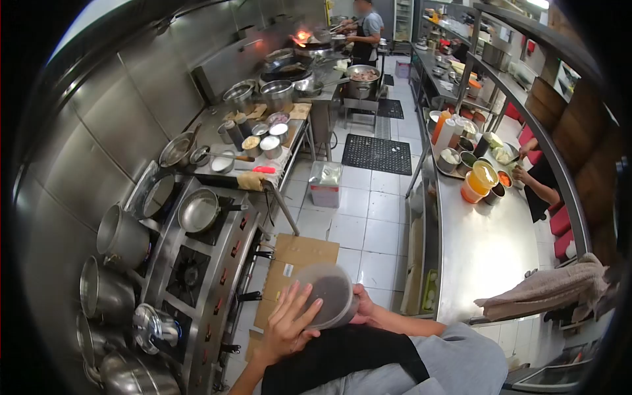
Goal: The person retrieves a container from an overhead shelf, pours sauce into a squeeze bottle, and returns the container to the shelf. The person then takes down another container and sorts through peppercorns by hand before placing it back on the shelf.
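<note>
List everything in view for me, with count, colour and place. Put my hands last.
Tub: one, translucent with dark contents, bottom centre
Stove: one, silver, left
Frying pans: at least two, silver, on the stove's far end
Large pots: at least four, silver, far left
Cardboard: at least one sheet, brown, on the floor
Mats: at least two, black, on the floor
Counter: one, silver, right
Squeeze bottles: several, orange and white among them, on the counter
Towel: one, beige, counter's near end
Flames: orange, top centre
Other people: two, dark aprons or clothing, back and right
Apron: one, black, bottom
Left hand: one, bare, fingers spread on the tub
Right hand: one, bare, tub's right side
</note>
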Available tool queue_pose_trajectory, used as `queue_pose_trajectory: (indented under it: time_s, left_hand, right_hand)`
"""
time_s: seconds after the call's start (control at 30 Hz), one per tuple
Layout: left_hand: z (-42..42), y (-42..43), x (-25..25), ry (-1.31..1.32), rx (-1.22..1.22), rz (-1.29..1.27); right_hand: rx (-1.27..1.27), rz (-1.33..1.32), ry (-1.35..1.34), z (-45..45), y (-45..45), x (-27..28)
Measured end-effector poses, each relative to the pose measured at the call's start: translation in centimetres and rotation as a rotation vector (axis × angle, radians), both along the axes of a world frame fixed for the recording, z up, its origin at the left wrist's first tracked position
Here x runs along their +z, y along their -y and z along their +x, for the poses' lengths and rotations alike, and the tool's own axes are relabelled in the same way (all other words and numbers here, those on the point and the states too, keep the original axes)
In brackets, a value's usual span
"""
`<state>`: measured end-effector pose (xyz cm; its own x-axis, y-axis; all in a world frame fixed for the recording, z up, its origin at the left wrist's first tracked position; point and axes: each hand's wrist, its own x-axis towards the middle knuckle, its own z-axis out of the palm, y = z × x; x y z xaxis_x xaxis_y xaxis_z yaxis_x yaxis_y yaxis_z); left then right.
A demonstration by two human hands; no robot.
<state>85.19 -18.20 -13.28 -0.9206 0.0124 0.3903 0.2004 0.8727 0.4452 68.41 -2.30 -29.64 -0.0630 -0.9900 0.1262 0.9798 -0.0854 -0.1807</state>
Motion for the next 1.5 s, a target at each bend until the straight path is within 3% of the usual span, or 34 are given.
queue_pose_trajectory:
  time_s: [0.07,0.17,0.23,0.3,0.43,0.53,0.6,0.7,0.8,0.93,1.03,1.1,1.27,1.33,1.37,1.4,1.43,1.5]
  left_hand:
    - [-1.1,2.8,0.7,-0.044,-0.055,-0.013]
    - [-3.6,8.5,1.7,-0.156,-0.095,-0.109]
    - [-5.1,12.6,3.5,-0.234,-0.064,-0.138]
    - [-6.0,15.0,5.6,-0.301,0.005,0.014]
    - [-5.8,18.3,5.7,-0.327,0.221,0.107]
    - [-3.4,20.2,4.7,-0.077,0.709,0.280]
    - [-2.8,22.3,0.8,-0.536,0.692,0.118]
    - [-1.3,21.2,1.7,-0.719,0.989,0.020]
    - [1.8,22.0,1.6,-0.917,1.010,0.292]
    - [5.6,19.2,3.0,-0.801,1.043,0.319]
    - [9.9,19.2,-0.9,-0.422,1.104,0.320]
    - [11.0,18.1,-2.9,-0.210,0.965,0.283]
    - [7.6,16.2,-7.9,-0.036,0.917,0.882]
    - [5.8,16.4,-9.7,0.041,0.823,0.698]
    - [4.1,15.9,-7.7,0.096,0.775,0.599]
    - [3.3,16.2,-8.5,0.045,0.719,0.612]
    - [2.3,15.9,-7.9,0.016,0.728,0.597]
    - [1.2,16.0,-7.2,0.014,0.735,0.498]
  right_hand:
    - [-0.062,-0.093,-0.027,-0.3,2.2,1.2]
    - [-0.200,0.032,-0.066,-1.8,7.1,4.3]
    - [-0.159,0.029,-0.053,-3.8,12.3,6.6]
    - [-0.128,-0.165,-0.072,-5.6,17.5,7.3]
    - [-0.172,-0.248,-0.186,-6.3,23.1,10.9]
    - [-0.092,-0.254,-0.157,-5.4,26.7,10.7]
    - [-0.007,-0.265,-0.133,-3.9,29.2,10.4]
    - [0.096,-0.305,-0.093,-0.8,33.4,9.6]
    - [0.149,-0.283,-0.021,2.0,34.4,8.8]
    - [0.256,-0.272,0.007,2.6,31.9,6.8]
    - [0.281,-0.256,0.047,1.9,28.7,5.0]
    - [0.296,-0.216,0.054,1.2,26.3,3.7]
    - [0.252,0.034,-0.055,-0.6,22.0,-2.5]
    - [0.243,0.083,-0.062,-0.9,21.0,-5.5]
    - [0.247,0.059,-0.048,-1.4,20.6,-7.0]
    - [0.234,0.207,-0.109,-1.7,20.2,-6.3]
    - [0.232,0.047,-0.099,-1.7,20.0,-5.7]
    - [0.125,0.067,-0.114,-1.1,19.4,-1.7]
